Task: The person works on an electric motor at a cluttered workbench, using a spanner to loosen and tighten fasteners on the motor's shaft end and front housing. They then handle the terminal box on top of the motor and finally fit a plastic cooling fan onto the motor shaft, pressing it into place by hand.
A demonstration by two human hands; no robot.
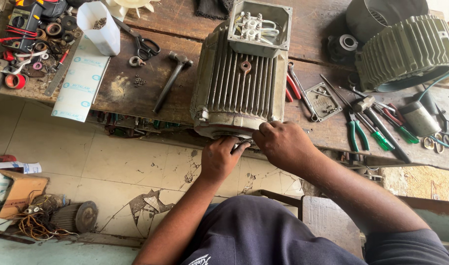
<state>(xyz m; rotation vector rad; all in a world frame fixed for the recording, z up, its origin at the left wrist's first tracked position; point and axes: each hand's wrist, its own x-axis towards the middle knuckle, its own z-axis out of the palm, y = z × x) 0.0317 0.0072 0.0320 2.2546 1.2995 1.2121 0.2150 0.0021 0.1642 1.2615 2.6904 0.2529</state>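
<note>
Both meeting at the near end of the finned grey motor [241, 81]: left hand [219, 159] and right hand [283, 145] pinching a small metal part [244, 144], motor stretching away along the wooden bench [136, 83].

White printed strip [81, 81] hangs off bench; brown carton [19, 194] on floor.

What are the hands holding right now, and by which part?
Both the left hand and right hand pinch something small at the grey finned motor's front end; what it is cannot be told.
</note>
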